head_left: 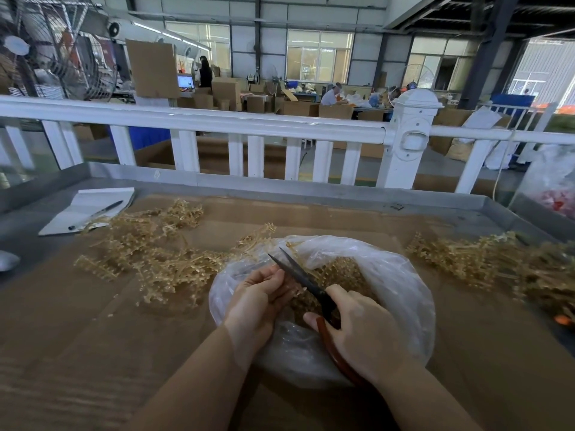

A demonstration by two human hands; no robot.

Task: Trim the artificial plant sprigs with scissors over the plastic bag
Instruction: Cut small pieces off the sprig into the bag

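Hands meet over the open mouth of the clear, crinkled plastic bag (389, 275), which lies on the brown cardboard-covered surface (93, 353). The left hand (261, 303) is curled, its fingers pinching a small tan plastic sprig (297, 292) against the palm; only a bit of it shows between the fingers. The right hand (364, 334) is wrapped round the reddish-brown handles of the dark-bladed scissors (298, 272), thumb through one loop. The blades stand slightly parted, tips pointing away from the person, and run just beside the left fingers, so a cut looks to be in hand or about to be made.

Inside the bag sits a heap of tan cuttings (339, 272), which suggests a fair number of sprigs have already been trimmed. Much seems left: a loose spread of tan artificial sprigs (155, 253) lies to the left of the bag, reaching toward its rim, and a denser pile of sprigs (485, 265) lies well apart on the right. Which pile is finished and which is waiting cannot be told.

Farther off on the left rests a white notepad (90, 206) with a black pen (99, 213) on it, near the raised grey metal edge (311, 194) of the surface, with a white railing (249, 122) beyond.
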